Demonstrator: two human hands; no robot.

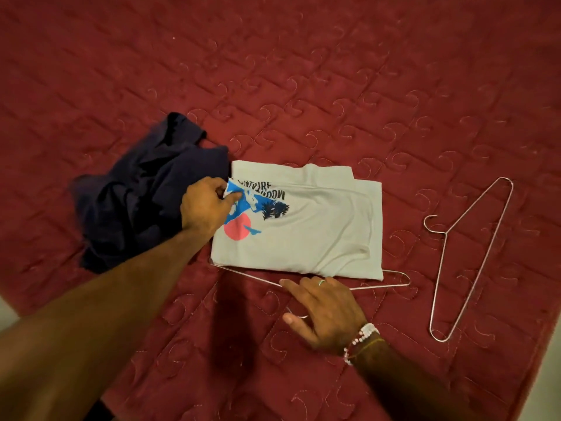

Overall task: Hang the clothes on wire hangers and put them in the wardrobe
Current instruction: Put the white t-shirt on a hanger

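While the folded shirt (318,232) is lying on the bed (303,71) over a hanger (246,274), the left hand (206,205) is pinching its soft, light, probably limp edge and the right hand (328,311), fingers straight, is resting on the thin, likely springy wire.

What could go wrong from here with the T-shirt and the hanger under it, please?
The wire hanger lies partly under the folded T-shirt; drawing it out beneath the right hand could snag or drag the cloth. The left hand pinches only one edge, so the T-shirt may unfold lopsidedly when lifted. The dark garment lies right beside it and might get dragged along.
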